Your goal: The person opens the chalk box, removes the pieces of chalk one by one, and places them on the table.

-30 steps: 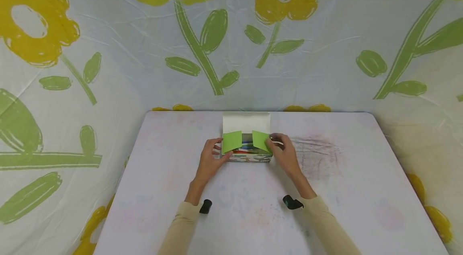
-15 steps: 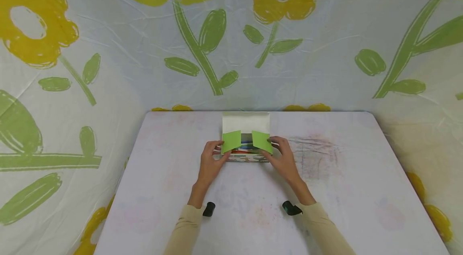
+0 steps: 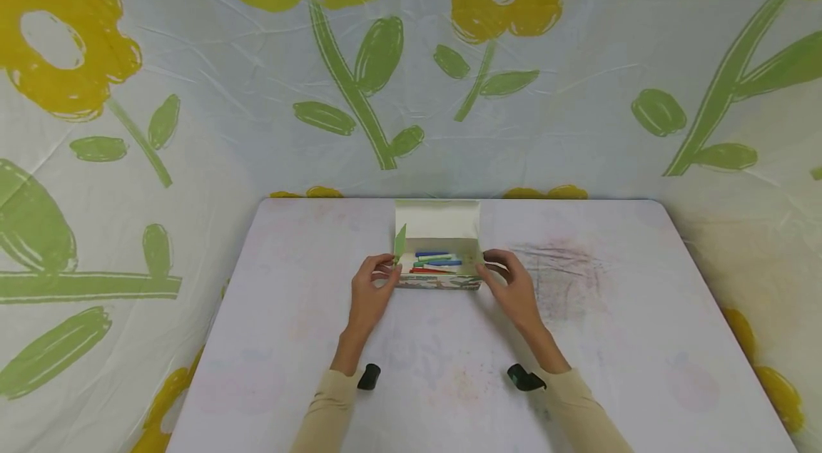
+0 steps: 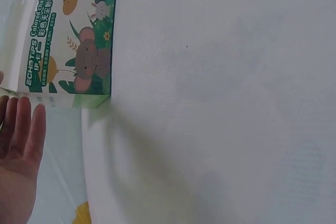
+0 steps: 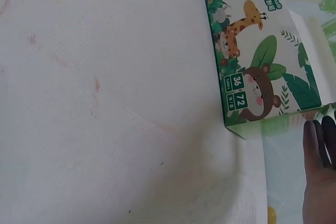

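Observation:
A cardboard chalk box (image 3: 437, 282), printed with animals and "Colored chalk", stands with its lid (image 3: 437, 218) raised at the back. Several slim blue, green and red pen-like sticks (image 3: 437, 262) lie inside. My left hand (image 3: 372, 289) pinches the upright green flap (image 3: 400, 242) at the left end, thumb on the inner side. At the opposite end, my right hand (image 3: 511, 287) holds the box with the thumb at its front corner and the fingers along the outside. The right flap is hidden there. In the right wrist view, dark smudges mark the right fingertips (image 5: 310, 129).
The white table (image 3: 437, 353) carries dark and reddish smears (image 3: 565, 271) right of the box. A flower-printed cloth (image 3: 565, 132) hangs behind the table and along both sides. Black wrist-worn devices (image 3: 525, 378) sit at the sleeves.
Both green flaps, earlier slanting inward over the contents, have swung outward: the left stands upright, the right is out of sight. The hands have shifted slightly apart, and the sticks show more.

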A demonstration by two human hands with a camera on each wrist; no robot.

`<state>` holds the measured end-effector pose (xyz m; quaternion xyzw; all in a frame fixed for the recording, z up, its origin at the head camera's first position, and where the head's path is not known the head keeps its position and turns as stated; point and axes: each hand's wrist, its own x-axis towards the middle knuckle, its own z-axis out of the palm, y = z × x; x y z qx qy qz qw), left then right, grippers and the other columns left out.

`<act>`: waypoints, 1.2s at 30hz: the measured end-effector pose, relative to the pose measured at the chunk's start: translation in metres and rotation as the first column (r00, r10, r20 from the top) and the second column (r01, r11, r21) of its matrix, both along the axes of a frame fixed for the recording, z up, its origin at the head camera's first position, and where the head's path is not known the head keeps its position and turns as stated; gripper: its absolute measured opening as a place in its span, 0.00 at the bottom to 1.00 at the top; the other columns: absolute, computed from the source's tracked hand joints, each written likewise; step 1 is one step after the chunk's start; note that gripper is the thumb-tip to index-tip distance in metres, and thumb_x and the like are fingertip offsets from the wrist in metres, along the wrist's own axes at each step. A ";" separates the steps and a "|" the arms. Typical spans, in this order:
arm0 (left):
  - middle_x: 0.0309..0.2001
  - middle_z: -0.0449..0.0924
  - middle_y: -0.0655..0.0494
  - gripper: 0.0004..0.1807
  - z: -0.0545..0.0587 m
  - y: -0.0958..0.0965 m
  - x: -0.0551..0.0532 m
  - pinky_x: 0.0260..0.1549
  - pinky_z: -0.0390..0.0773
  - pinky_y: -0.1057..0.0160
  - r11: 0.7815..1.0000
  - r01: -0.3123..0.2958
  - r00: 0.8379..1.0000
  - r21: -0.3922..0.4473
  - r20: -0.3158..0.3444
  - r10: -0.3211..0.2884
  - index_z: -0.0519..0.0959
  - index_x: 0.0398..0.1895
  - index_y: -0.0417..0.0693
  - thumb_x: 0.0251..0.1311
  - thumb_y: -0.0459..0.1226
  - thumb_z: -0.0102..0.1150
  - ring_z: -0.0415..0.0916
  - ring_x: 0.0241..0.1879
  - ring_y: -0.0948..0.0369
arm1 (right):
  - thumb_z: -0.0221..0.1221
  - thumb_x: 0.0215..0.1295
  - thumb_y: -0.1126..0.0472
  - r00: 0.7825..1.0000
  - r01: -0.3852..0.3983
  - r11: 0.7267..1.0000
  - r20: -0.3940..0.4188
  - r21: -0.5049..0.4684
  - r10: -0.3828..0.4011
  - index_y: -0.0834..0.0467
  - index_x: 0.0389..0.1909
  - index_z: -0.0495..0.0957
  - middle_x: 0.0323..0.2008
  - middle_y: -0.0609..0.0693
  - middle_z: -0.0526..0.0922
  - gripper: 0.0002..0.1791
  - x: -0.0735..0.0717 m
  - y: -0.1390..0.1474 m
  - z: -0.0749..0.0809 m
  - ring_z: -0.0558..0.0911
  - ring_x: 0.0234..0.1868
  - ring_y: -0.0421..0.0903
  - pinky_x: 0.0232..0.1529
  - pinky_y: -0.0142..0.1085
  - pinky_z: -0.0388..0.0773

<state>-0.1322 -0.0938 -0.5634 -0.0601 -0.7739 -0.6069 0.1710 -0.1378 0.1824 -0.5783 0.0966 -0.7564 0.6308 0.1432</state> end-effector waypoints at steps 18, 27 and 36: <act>0.35 0.84 0.41 0.08 0.012 -0.004 0.014 0.34 0.81 0.70 0.982 -0.110 0.980 0.153 0.182 0.081 0.82 0.42 0.28 0.68 0.28 0.64 0.81 0.33 0.60 | 0.60 0.75 0.64 0.963 0.109 0.974 0.264 -0.201 -0.053 0.76 0.44 0.78 0.41 0.76 0.82 0.15 0.012 0.013 -0.010 0.88 0.39 0.56 0.47 0.42 0.85; 0.35 0.85 0.42 0.11 -0.024 -0.005 0.001 0.35 0.86 0.61 0.937 -0.161 0.939 0.309 0.341 0.049 0.80 0.41 0.28 0.71 0.32 0.62 0.83 0.33 0.54 | 0.61 0.76 0.58 0.884 0.213 0.925 0.466 -0.316 -0.044 0.73 0.44 0.77 0.34 0.50 0.89 0.17 0.013 0.008 -0.014 0.87 0.36 0.41 0.47 0.35 0.84; 0.34 0.85 0.48 0.13 -0.024 -0.002 0.004 0.39 0.85 0.61 0.847 -0.226 0.864 0.481 0.501 -0.054 0.80 0.39 0.34 0.71 0.39 0.64 0.82 0.33 0.61 | 0.61 0.75 0.54 0.808 0.248 0.816 0.576 -0.523 0.123 0.57 0.33 0.83 0.32 0.46 0.87 0.12 0.015 0.005 -0.015 0.86 0.37 0.40 0.45 0.33 0.83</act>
